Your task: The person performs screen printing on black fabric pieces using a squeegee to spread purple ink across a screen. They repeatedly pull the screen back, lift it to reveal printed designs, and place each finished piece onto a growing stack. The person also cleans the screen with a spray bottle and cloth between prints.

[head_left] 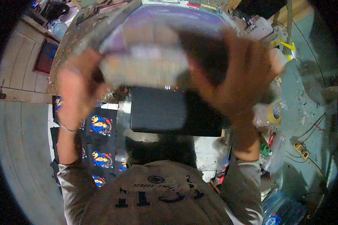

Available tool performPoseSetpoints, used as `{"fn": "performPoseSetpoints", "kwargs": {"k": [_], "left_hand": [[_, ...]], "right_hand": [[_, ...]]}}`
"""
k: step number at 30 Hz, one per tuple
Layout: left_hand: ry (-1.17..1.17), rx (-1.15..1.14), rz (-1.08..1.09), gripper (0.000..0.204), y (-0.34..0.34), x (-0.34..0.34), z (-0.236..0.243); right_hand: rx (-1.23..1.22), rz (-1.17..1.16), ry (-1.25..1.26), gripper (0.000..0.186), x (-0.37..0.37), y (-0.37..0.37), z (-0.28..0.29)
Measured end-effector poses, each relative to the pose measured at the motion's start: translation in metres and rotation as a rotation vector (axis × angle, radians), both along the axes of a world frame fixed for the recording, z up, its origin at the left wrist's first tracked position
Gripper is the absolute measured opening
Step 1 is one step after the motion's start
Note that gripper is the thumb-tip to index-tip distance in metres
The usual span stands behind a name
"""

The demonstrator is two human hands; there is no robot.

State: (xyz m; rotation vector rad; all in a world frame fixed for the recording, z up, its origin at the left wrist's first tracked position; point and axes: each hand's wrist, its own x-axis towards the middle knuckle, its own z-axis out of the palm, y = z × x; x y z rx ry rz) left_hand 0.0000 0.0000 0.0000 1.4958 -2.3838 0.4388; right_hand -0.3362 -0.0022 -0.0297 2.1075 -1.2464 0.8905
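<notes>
My left hand (77, 90) is raised at the left end of a pale, board-like bar (146, 71), its fingers smeared by motion. Facing it, my right hand (236, 71) is up near the bar's right end, thumb toward the bar and also blurred. Whether either hand grips the bar cannot be made out. Beyond the hands lies a purple panel in a pale frame (176, 13); whether the bar belongs to it is unclear. Below the hands, flat black fabric (157, 108) covers a board, partly in shadow.
Black pieces with colourful printed figures (101, 123) lie at the left. At the right are a roll of yellowish tape (275, 112), a green container (266, 150) and a power strip with cables (301, 150). A large blue water bottle (283, 210) stands lower right.
</notes>
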Motion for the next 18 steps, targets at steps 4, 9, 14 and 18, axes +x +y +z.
{"fn": "performPoseSetpoints", "kwargs": {"k": [4, 9, 14, 18], "left_hand": [[0.143, 0.218, -0.088, 0.052, 0.021, -0.023, -0.111], [0.126, 0.343, -0.120, 0.049, 0.033, -0.016, -0.150], [0.160, 0.483, -0.087, 0.050, 0.028, -0.026, -0.152], [0.223, 0.426, -0.113, 0.052, 0.029, -0.019, -0.164]], "right_hand": [[0.230, 0.084, -0.001, 0.046, 0.000, 0.015, -0.076], [0.897, 0.055, 0.059, 0.055, 0.004, -0.031, -0.081], [1.170, 0.211, 0.108, 0.068, -0.011, -0.098, -0.094], [1.128, 0.179, 0.206, 0.063, 0.002, -0.085, -0.083]]}}
